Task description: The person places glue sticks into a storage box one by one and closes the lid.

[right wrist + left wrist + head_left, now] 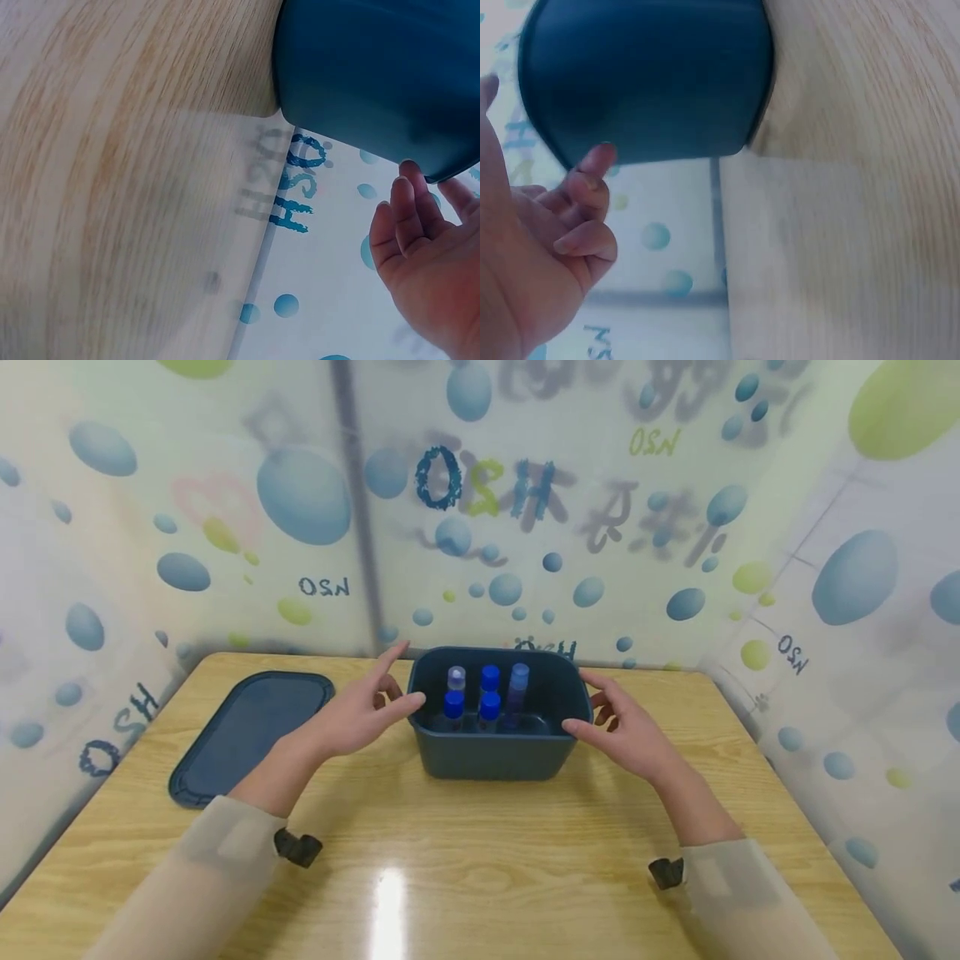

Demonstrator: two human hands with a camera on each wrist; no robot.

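Observation:
A dark blue plastic bin (495,756) stands upright on the table, its open top facing up. Inside it stand several small tubes (490,703), most with blue caps and one with a pale, clear-looking top. At the bin's left end is my left hand (360,710), thumb tip at the rim and index finger stretched toward the far corner. Its other fingers bend loosely in the left wrist view, beside the bin wall (652,82). My right hand (626,735) is at the opposite end, thumb over the near rim corner. Fairly straight fingers (405,214) reach the bin's edge from outside.
A dark blue lid or shallow tray (251,735) with rounded corners lies flat on the wooden table (480,868), left of the bin. Patterned curtain-like walls (480,543) rise behind the table and at both sides, close behind the bin.

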